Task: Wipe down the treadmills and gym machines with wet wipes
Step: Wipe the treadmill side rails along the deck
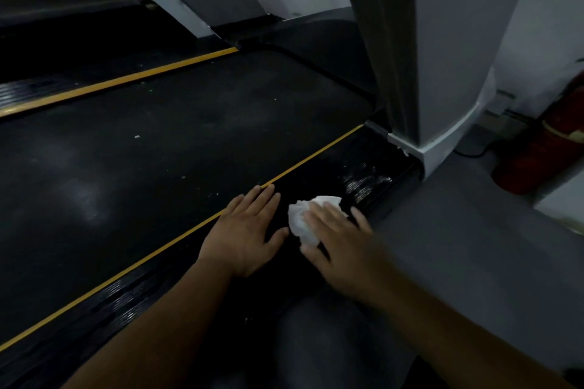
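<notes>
Pressing wipe point(299, 222) on treadmill rail point(363, 178), perhaps dusty.

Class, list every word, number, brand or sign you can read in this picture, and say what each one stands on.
No text here can be read.
Red fire extinguisher: it carries a pale label, too blurred to read.
Treadmill belt, side rail and wet wipe: no print visible.

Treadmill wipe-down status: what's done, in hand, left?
Looks done: wet streaks on the side rail near the base of the upright. In hand: right hand presses the wipe on that rail; left hand rests flat beside it. Left: the belt shows white specks and dusty smudges.
</notes>
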The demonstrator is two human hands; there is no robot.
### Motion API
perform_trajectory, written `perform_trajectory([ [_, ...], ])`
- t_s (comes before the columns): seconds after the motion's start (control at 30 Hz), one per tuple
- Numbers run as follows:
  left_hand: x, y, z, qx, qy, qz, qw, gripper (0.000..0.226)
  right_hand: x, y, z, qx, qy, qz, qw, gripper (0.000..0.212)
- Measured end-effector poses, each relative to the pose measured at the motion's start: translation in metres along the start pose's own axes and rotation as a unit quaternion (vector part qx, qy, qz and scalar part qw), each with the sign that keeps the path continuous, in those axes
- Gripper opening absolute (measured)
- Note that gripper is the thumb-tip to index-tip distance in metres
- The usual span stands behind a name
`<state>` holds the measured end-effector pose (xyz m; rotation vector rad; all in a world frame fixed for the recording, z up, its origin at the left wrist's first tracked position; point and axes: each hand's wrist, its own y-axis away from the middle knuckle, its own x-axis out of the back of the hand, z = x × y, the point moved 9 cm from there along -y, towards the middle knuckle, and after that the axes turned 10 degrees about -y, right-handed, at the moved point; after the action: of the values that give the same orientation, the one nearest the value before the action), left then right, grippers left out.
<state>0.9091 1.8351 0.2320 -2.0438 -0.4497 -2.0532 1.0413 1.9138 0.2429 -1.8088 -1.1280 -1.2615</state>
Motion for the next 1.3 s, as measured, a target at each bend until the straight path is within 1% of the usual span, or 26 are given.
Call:
perform_trajectory([
  [0.03,0.002,0.000,0.001,-0.005,-0.005,0.003,1.000,0.094,0.005,0.001,0.012,-0.008,0.011,0.024,1.000,0.073],
  [0.1,0.004,0.001,0.005,-0.022,-0.016,0.010,1.000,0.090,0.014,-0.013,0.040,-0.073,0.013,0.019,0.997,0.084],
  [0.13,0.005,0.002,0.007,-0.029,-0.018,0.009,0.999,0.088,0.013,-0.022,0.045,-0.098,0.010,0.004,0.995,0.089],
  [0.17,0.005,0.003,0.008,-0.036,-0.017,0.005,0.999,0.087,0.012,-0.028,0.039,-0.104,0.012,0.009,0.994,0.091],
  [0.23,0.004,0.003,0.010,-0.041,-0.011,-0.004,0.999,0.087,0.008,-0.019,0.013,-0.067,-0.015,0.031,0.997,0.083],
  [0.3,0.005,0.003,0.010,-0.039,-0.006,-0.005,0.999,0.088,-0.007,0.008,-0.005,-0.005,-0.025,0.021,0.999,0.071],
  [0.33,0.005,0.004,0.010,-0.037,-0.006,-0.007,0.999,0.088,-0.009,0.017,-0.003,0.008,-0.016,0.022,1.000,0.067],
  [0.37,0.005,0.004,0.011,-0.036,-0.009,-0.009,0.999,0.090,-0.004,0.017,0.007,0.004,-0.007,0.037,0.999,0.067],
  [0.47,0.008,0.003,0.015,-0.026,-0.025,-0.004,0.999,0.093,0.020,-0.012,0.045,-0.101,-0.013,0.040,0.994,0.079],
  [0.5,0.009,0.003,0.017,-0.023,-0.034,-0.003,0.999,0.094,0.020,-0.022,0.048,-0.116,-0.010,0.032,0.993,0.077],
  [0.57,0.008,0.003,0.021,-0.023,-0.047,0.000,0.999,0.096,0.013,-0.024,0.033,-0.102,-0.010,0.033,0.994,0.070],
  [0.63,0.009,0.000,0.023,-0.030,-0.043,0.007,0.999,0.097,0.003,0.001,0.014,-0.038,-0.032,0.045,0.998,0.072],
  [0.67,0.010,-0.002,0.025,-0.038,-0.039,0.010,0.998,0.096,-0.002,0.015,0.010,-0.011,-0.036,0.039,0.999,0.070],
  [0.7,0.011,-0.004,0.031,-0.047,-0.038,0.011,0.998,0.096,-0.004,0.022,0.016,0.004,-0.023,0.041,0.999,0.068],
  [0.73,0.011,-0.007,0.039,-0.058,-0.034,0.013,0.998,0.096,0.001,0.020,0.028,-0.006,-0.011,0.045,0.999,0.068],
  [0.83,0.008,-0.015,0.062,-0.068,0.011,0.021,0.997,0.087,0.020,-0.006,0.064,-0.100,-0.008,0.051,0.994,0.085],
  [0.87,0.006,-0.017,0.065,-0.065,0.023,0.023,0.997,0.084,0.020,-0.010,0.062,-0.103,-0.009,0.052,0.993,0.087],
  [0.9,0.005,-0.018,0.065,-0.065,0.026,0.025,0.997,0.084,0.019,-0.009,0.052,-0.088,-0.022,0.046,0.995,0.086],
  [0.97,0.004,-0.018,0.063,-0.068,0.020,0.029,0.997,0.088,0.010,0.011,0.035,-0.033,-0.049,0.031,0.998,0.077],
  [1.0,0.004,-0.018,0.062,-0.067,0.018,0.031,0.997,0.089,0.009,0.023,0.036,-0.016,-0.053,0.036,0.998,0.072],
  [1.07,0.005,-0.018,0.062,-0.061,0.020,0.031,0.997,0.089,0.018,0.028,0.061,-0.031,-0.027,0.065,0.997,0.066],
  [1.17,0.007,-0.017,0.063,-0.053,0.031,0.026,0.998,0.088,0.033,-0.002,0.097,-0.115,-0.013,0.070,0.991,0.077],
  [1.23,0.008,-0.017,0.063,-0.052,0.030,0.025,0.998,0.088,0.029,-0.012,0.082,-0.111,-0.020,0.071,0.991,0.081],
  [1.3,0.008,-0.017,0.062,-0.053,0.031,0.026,0.998,0.088,0.014,-0.001,0.057,-0.060,-0.034,0.049,0.996,0.076],
])
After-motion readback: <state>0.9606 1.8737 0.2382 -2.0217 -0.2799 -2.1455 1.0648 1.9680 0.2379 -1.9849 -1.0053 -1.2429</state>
